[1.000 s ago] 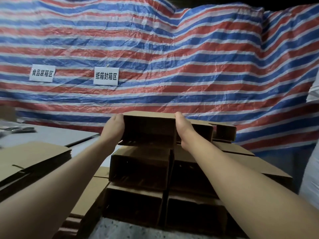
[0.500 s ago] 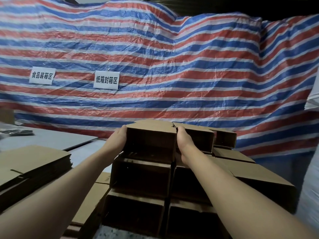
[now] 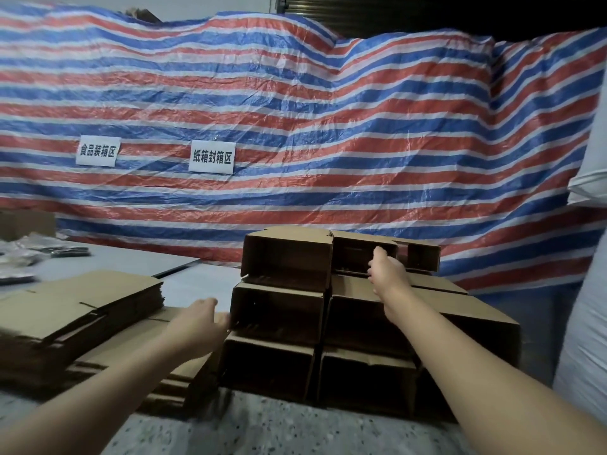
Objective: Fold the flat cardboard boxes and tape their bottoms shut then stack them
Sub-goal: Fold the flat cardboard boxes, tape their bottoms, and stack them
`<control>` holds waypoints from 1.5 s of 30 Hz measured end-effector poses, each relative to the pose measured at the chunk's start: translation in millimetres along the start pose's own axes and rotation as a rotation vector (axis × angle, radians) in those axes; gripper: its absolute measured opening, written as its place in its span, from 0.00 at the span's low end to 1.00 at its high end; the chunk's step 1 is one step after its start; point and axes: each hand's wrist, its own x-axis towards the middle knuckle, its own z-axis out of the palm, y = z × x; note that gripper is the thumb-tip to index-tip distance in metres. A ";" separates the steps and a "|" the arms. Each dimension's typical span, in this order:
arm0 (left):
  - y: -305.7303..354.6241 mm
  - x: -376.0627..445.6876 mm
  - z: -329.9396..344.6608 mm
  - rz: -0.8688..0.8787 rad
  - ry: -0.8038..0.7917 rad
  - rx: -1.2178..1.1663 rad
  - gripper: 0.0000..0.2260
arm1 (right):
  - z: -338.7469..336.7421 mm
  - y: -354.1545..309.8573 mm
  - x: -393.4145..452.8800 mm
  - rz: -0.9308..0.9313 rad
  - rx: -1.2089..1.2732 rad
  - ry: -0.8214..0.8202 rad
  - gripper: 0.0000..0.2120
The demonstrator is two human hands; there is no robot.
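both our hands have let go of the top box [image 3: 289, 261], which now sits on the left column of the stack [image 3: 279, 323], open mouth toward us. our left hand [image 3: 200, 323] has dropped low, fingers loose and holding nothing, and it is close to the pile of flat boxes [image 3: 75, 310] at its left on the surface [image 3: 131, 261]. our right hand [image 3: 387, 274] hovers empty by the right column, farther away. we judge the left hand takes the next flat box.

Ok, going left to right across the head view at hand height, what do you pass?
Stack of flat cardboard boxes → left hand → top folded box → right hand → white sack.
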 end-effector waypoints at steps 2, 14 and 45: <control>-9.5 -18.5 12.9 0.024 -0.062 0.116 0.28 | -10.5 3.7 -14.8 0.004 -0.009 0.018 0.19; -23.9 -76.6 53.2 -0.055 -0.148 0.488 0.25 | -46.8 25.5 -46.4 -0.018 -0.074 -0.015 0.21; 2.3 -52.5 -97.5 0.078 0.666 0.079 0.10 | -21.5 32.2 -63.4 0.011 -0.112 -0.126 0.22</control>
